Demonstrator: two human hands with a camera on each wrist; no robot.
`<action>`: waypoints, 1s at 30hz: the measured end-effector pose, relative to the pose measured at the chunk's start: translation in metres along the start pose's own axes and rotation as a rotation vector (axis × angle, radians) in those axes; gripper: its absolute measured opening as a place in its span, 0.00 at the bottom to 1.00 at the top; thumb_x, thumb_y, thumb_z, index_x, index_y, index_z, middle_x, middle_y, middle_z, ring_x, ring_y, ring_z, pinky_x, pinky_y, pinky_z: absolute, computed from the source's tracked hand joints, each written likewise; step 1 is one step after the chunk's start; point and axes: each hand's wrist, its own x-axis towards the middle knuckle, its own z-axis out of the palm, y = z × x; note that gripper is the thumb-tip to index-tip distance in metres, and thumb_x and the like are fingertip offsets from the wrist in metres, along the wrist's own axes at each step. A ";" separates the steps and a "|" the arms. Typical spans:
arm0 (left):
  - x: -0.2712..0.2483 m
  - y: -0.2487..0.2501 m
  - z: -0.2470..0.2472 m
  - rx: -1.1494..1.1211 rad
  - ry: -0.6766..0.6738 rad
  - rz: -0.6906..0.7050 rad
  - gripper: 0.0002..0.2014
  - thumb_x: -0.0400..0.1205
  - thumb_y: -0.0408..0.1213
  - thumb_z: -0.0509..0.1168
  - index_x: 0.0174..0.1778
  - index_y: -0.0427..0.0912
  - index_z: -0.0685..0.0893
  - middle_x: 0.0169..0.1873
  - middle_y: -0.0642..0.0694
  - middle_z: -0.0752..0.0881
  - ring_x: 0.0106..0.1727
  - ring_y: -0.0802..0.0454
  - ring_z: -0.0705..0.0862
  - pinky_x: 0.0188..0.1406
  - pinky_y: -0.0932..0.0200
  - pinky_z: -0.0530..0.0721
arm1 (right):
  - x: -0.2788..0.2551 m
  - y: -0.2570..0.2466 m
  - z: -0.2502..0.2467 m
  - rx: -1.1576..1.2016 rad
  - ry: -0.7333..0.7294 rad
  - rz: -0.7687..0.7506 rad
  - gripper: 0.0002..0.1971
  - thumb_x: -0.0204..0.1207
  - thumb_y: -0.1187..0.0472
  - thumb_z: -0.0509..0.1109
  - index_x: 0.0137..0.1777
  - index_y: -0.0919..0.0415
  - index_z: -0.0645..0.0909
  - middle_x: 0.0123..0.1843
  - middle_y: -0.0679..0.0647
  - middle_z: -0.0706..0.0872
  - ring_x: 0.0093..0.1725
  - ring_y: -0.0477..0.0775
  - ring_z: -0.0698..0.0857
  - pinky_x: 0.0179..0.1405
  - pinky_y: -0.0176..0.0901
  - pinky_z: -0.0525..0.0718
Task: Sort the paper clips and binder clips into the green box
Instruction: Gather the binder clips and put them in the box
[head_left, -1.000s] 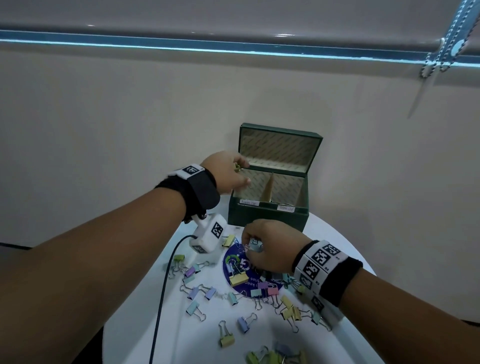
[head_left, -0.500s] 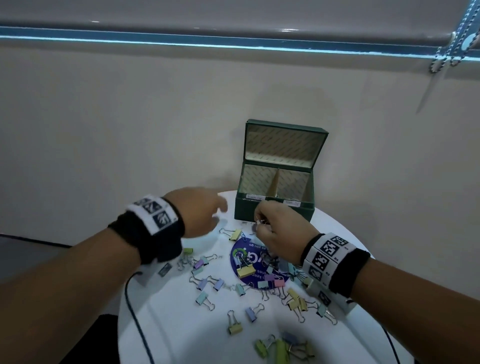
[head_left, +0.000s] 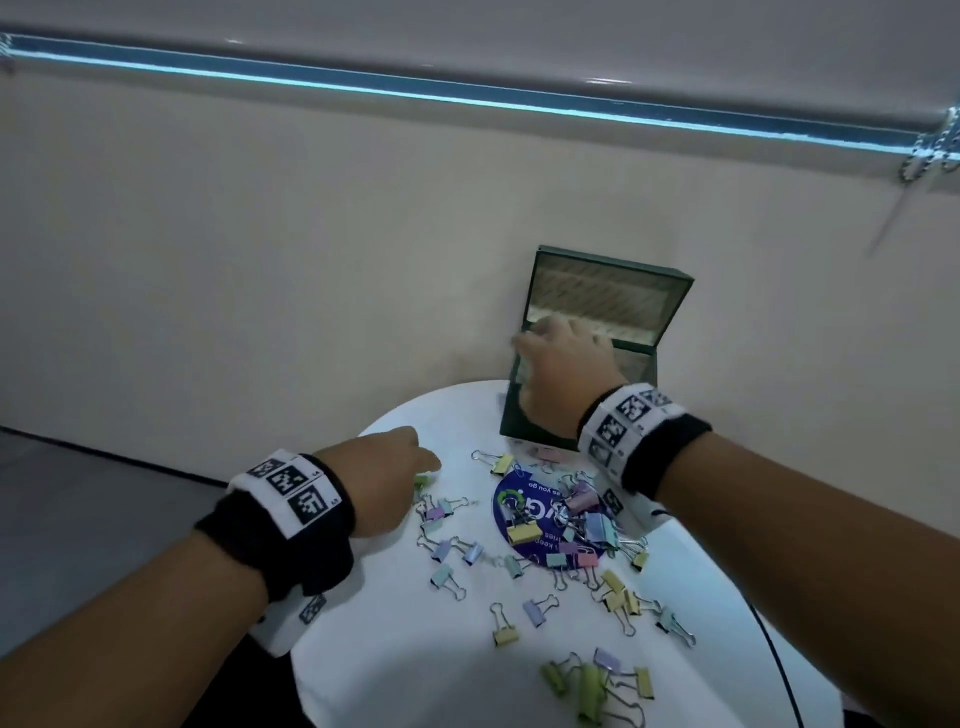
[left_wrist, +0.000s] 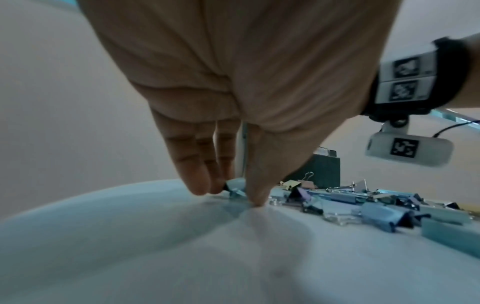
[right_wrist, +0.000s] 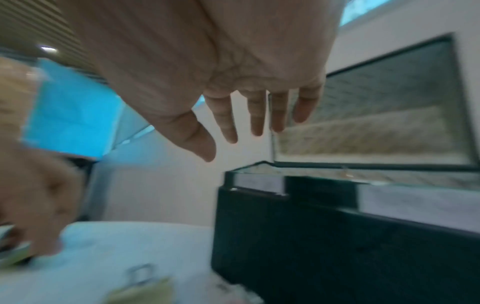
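Observation:
The green box (head_left: 613, 299) stands open at the table's far side, lid upright. My right hand (head_left: 522, 344) hovers over its left compartment; in the right wrist view the right hand (right_wrist: 233, 144) has straight, spread fingers and holds nothing above the box (right_wrist: 311, 236). My left hand (head_left: 428, 467) is down on the table at the left, thumb and fingers pinching a green binder clip (head_left: 422, 479). The left wrist view shows the left hand (left_wrist: 228, 191) with that binder clip (left_wrist: 235, 187) between the thumb and fingertips. Several pastel binder clips (head_left: 582, 519) lie scattered.
The round white table (head_left: 395, 649) carries a blue round sticker (head_left: 524, 512) under part of the clip pile. More clips lie near the front edge (head_left: 587, 680). A black cable (head_left: 779, 665) hangs at the table's right. A beige wall stands right behind the box.
My left hand came down from the box to the table's left and closed on a clip. My right hand rose from the pile to over the box and spread its fingers.

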 end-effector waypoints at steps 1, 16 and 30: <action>0.002 0.000 0.000 0.012 0.015 0.009 0.19 0.84 0.37 0.59 0.70 0.57 0.80 0.58 0.53 0.77 0.54 0.50 0.82 0.51 0.58 0.80 | -0.008 -0.013 0.000 0.026 -0.014 -0.102 0.21 0.77 0.54 0.65 0.71 0.46 0.78 0.70 0.52 0.79 0.69 0.58 0.77 0.68 0.59 0.75; 0.003 0.009 -0.003 -0.068 0.107 -0.003 0.12 0.86 0.46 0.61 0.65 0.55 0.79 0.57 0.55 0.81 0.58 0.50 0.82 0.56 0.54 0.78 | -0.042 -0.049 0.026 0.235 -0.482 -0.220 0.08 0.70 0.59 0.72 0.47 0.50 0.78 0.45 0.48 0.84 0.45 0.53 0.83 0.48 0.49 0.87; 0.008 0.004 -0.001 -0.049 0.191 -0.054 0.16 0.83 0.31 0.57 0.64 0.51 0.78 0.57 0.50 0.84 0.54 0.49 0.82 0.47 0.57 0.76 | -0.044 -0.062 0.024 0.138 -0.497 -0.325 0.06 0.75 0.59 0.68 0.48 0.47 0.81 0.43 0.45 0.83 0.45 0.51 0.83 0.47 0.49 0.87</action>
